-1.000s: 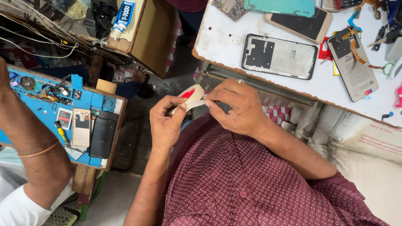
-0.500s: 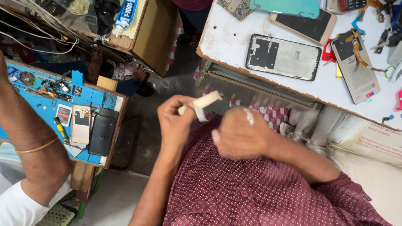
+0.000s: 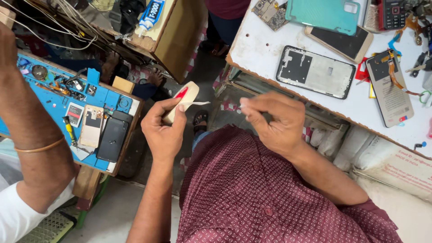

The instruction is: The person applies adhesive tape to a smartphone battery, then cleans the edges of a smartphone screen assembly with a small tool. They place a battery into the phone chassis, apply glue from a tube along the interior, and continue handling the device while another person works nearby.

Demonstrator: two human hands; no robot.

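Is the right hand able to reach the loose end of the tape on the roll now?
Probably yes: the right hand is level with the loose tape end on the tape roll; only open air lies between them.

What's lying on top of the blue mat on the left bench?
On the blue mat: a black phone, a pale back cover, a yellow-handled tool, small parts. A co-worker's forearm hides its near end.

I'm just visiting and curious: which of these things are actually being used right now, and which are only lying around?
In use:
- cream-coloured roll of tape, held by the left hand
- right hand, pinching something too small to tell

Lying about:
- black phone frame
- teal phone back cover
- blue work mat
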